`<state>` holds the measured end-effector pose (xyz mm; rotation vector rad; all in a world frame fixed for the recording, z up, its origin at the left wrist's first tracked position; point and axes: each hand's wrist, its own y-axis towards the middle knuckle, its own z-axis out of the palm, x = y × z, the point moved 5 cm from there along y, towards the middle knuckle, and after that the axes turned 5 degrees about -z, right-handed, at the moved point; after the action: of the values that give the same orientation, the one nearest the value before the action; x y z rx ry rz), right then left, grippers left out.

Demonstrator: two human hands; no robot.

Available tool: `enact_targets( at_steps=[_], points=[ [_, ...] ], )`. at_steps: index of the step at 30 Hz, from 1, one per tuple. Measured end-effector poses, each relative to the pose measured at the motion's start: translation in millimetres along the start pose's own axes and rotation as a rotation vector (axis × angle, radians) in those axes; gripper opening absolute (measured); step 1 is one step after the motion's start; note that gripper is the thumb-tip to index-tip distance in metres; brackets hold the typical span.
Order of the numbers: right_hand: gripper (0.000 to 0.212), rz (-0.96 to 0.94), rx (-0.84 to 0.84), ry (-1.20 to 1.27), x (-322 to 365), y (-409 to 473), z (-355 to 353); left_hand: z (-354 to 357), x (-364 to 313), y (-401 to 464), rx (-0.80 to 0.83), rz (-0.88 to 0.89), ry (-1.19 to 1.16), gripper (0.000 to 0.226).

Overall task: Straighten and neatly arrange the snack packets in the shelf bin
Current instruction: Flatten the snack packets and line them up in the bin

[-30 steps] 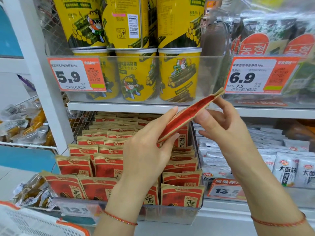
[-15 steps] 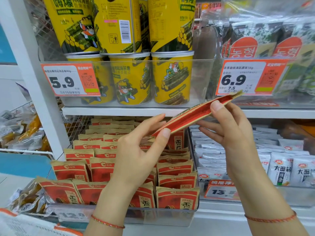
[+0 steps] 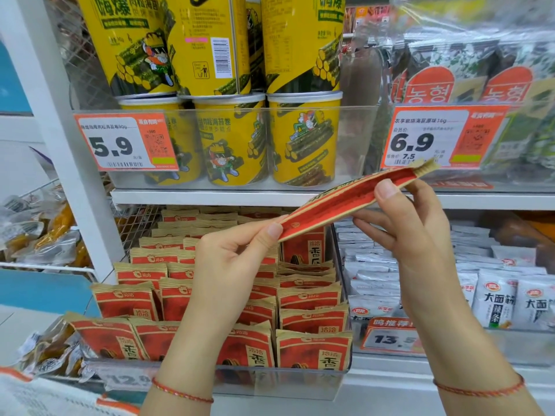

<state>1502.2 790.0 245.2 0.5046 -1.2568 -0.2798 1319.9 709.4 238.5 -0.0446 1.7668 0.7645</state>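
Left hand [image 3: 231, 265]: thumb and forefinger pinch the lower left end of one red snack packet [image 3: 345, 199]; the remaining fingers are curled loosely beneath. Right hand [image 3: 411, 235]: thumb on the near face of the same packet toward its upper right end, fingers spread behind it, so the packet is held between thumb and fingers.

The packet is held edge-on to the camera, clear of the stock and above the bin. Its long axis runs from lower left, at the left hand, up to the right, where the crimped seal projects past the right hand in front of the 6.9 price label [image 3: 444, 139].

The shelf bin [image 3: 270, 382], a clear-walled tray, sits directly below and in front of both hands. It holds rows of matching red packets [image 3: 312, 349] standing on edge, faces forward. The rear rows look less even; one packet at the back right [image 3: 303, 247] stands taller than its neighbours.

Judgement: the held packet must be turned from its slanted attitude to upright and lowered into a row. The left hand, at the lower end, is nearer the bin and would likely lead the descent.

Surroundings: yellow canisters [image 3: 303, 139] on the shelf above; white packets [image 3: 492, 298] in the adjoining bin to the right.
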Motion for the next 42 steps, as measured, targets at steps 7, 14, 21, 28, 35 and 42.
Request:
enact_targets(
  at_steps=[7,14,21,28,35,42],
  points=[
    [0.082,0.014,-0.001,-0.004,-1,-1,3,-1,0,0,0.011,-0.028,-0.004,0.016],
    [0.078,0.041,-0.004,-0.009,0,1,0,1,10,3,0.139,-0.118,-0.034,0.022],
    [0.065,-0.061,-0.087,0.002,7,-3,3,13,12,1,0.286,-0.127,-0.094,0.044],
    [0.077,-0.098,-0.040,-0.007,11,-6,9,26,-2,-5,0.147,0.232,0.315,0.049],
    [0.027,-0.131,0.162,-0.016,24,3,3,18,2,-1,0.182,0.035,0.061,0.032],
    [0.021,-0.344,0.016,-0.216,21,3,-10,17,26,-1,0.170,-0.127,0.612,0.042]
  ],
)
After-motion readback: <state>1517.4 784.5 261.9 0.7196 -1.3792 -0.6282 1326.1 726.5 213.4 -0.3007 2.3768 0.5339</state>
